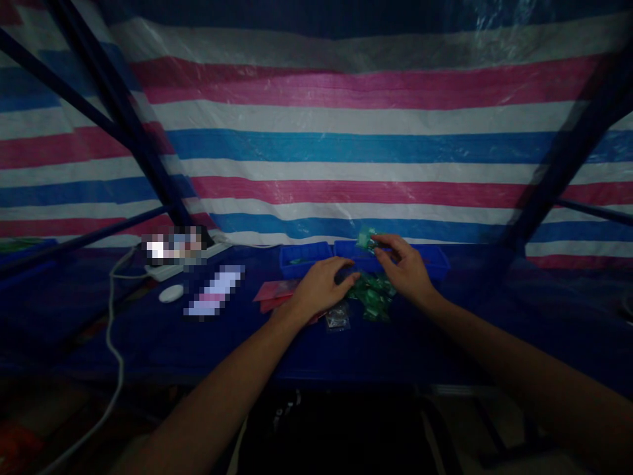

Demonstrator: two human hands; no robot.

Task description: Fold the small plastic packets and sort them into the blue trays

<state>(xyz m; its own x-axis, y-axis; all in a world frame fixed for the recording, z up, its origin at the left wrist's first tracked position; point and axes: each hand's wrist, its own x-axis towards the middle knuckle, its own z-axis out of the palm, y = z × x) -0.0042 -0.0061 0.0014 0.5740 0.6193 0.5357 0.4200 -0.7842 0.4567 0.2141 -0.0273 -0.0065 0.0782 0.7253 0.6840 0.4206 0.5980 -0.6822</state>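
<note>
My right hand pinches a small green plastic packet between thumb and fingertips, raised over the front of a long blue bin. Below it, a loose heap of shiny green packets lies on the blue table. My left hand is at the left side of this heap, fingers curved and thumb apart from them, with nothing I can make out between. Partly under the left wrist are pink-red sheets or bags. A small clear packet with dark contents lies just in front of the left hand.
A smaller blue bin stands left of the long one. Farther left are a white power strip, a round white object, a blurred-out flat item and a hanging white cable. Striped sheeting and dark blue frame bars enclose the table.
</note>
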